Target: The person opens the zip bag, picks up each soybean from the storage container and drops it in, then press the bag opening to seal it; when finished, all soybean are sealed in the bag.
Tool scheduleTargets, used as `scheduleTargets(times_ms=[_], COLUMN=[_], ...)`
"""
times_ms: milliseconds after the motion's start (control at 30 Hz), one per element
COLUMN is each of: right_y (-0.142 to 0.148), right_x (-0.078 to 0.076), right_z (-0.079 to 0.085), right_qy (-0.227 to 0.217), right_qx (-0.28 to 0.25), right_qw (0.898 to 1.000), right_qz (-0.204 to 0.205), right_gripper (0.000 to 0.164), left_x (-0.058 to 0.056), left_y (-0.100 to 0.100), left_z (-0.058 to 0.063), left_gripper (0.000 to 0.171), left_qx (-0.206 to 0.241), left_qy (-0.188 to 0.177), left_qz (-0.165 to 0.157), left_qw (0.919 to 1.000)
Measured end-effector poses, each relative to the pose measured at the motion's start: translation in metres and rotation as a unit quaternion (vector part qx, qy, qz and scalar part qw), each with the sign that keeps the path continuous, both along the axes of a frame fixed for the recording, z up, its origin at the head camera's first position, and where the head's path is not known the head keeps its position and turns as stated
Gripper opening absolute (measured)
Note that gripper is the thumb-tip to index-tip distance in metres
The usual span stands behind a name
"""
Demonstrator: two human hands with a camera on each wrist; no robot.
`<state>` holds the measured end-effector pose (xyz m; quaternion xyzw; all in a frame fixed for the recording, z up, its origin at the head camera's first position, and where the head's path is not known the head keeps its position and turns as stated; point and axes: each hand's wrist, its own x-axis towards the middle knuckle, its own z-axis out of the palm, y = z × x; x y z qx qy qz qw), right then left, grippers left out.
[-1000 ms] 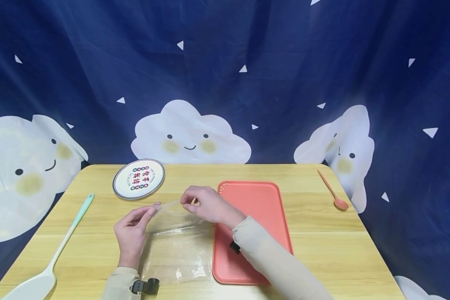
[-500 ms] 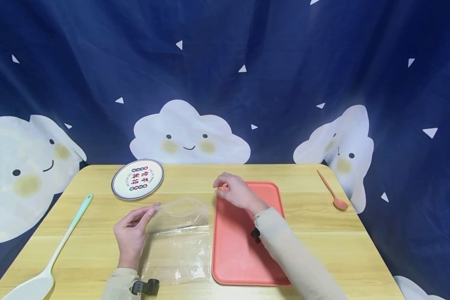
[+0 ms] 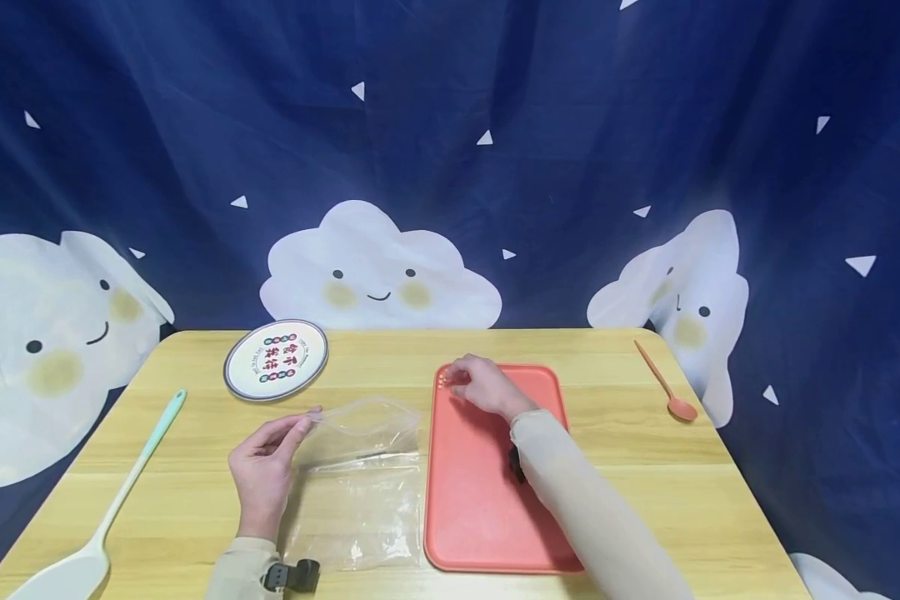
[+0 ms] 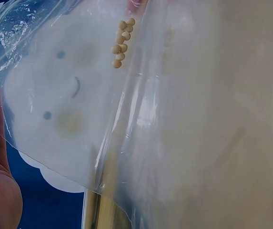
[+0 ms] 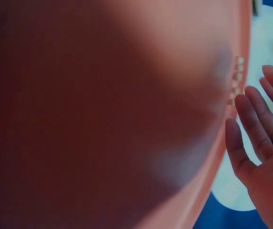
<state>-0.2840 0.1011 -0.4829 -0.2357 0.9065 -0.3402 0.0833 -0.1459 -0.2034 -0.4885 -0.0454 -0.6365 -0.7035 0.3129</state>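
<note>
My left hand [image 3: 261, 471] pinches the top edge of a clear zip bag [image 3: 360, 512] by its left corner. The bag lies on the table with its mouth gaping. At the far left corner of the red tray [image 3: 472, 500] sits a small cluster of soybeans [image 3: 442, 381]. My right hand [image 3: 487, 387] is right beside them, over the tray, its fingers loosely bent with nothing seen in them. In the right wrist view these fingers [image 5: 253, 126] are spread near the soybeans [image 5: 237, 76]. The left wrist view shows soybeans [image 4: 122, 43] through the bag's film.
A round plate [image 3: 276, 360] with printed lettering lies at the back left. Along the left side is a long spatula [image 3: 120, 500] with a mint handle. An orange spoon [image 3: 667, 383] lies at the far right, and a blue cloud-print curtain [image 3: 555, 167] hangs behind the table [image 3: 645, 500].
My right hand has let go of the bag's mouth and moved right to the tray's far left corner, then slightly further right, uncovering the soybeans. My left hand has kept its hold.
</note>
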Motion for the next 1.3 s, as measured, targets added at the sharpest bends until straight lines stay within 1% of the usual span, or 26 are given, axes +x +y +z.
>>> scheduleTargets(times_ms=[133,267,467,733,933,1033,1167,1300], right_y=[-0.002,-0.005,-0.011,-0.016,-0.017,-0.015,-0.008,0.0], right_x=[-0.008,-0.015,-0.021,-0.025,-0.024,-0.023,-0.022,-0.021], right_z=[-0.006,-0.009,-0.012,-0.014,-0.015,-0.015,-0.015,-0.011], right_qy=[0.006,0.021,0.021,0.012,0.012,0.008,0.003,0.003], right_qx=[0.015,0.033,0.056,0.083,0.097,0.094,0.07,0.044], right_qw=[1.0,0.999,0.998,0.996,0.995,0.995,0.997,0.998], right_qz=[-0.006,-0.004,-0.011,-0.02,-0.02,-0.021,-0.029,-0.035], right_gripper=[0.017,0.012,0.008,0.006,0.004,0.004,0.006,0.007], left_x=[0.0,0.0,0.0,0.001,0.001,0.002,0.002,0.001], left_y=[0.0,0.0,-0.001,-0.002,-0.002,-0.002,-0.002,-0.002], left_z=[0.001,0.0,-0.001,0.002,-0.001,-0.002,-0.001,0.001], left_gripper=[0.01,0.01,0.009,0.01,0.009,0.009,0.01,0.01], left_qx=[0.0,0.002,0.004,0.005,0.002,0.0,0.001,0.003], left_qy=[-0.006,-0.002,0.002,0.001,0.008,0.005,-0.006,-0.013], left_qz=[0.002,-0.002,-0.005,-0.004,-0.006,-0.006,-0.004,-0.001], left_qw=[1.0,1.0,1.0,1.0,0.9999,1.0,1.0,0.9999])
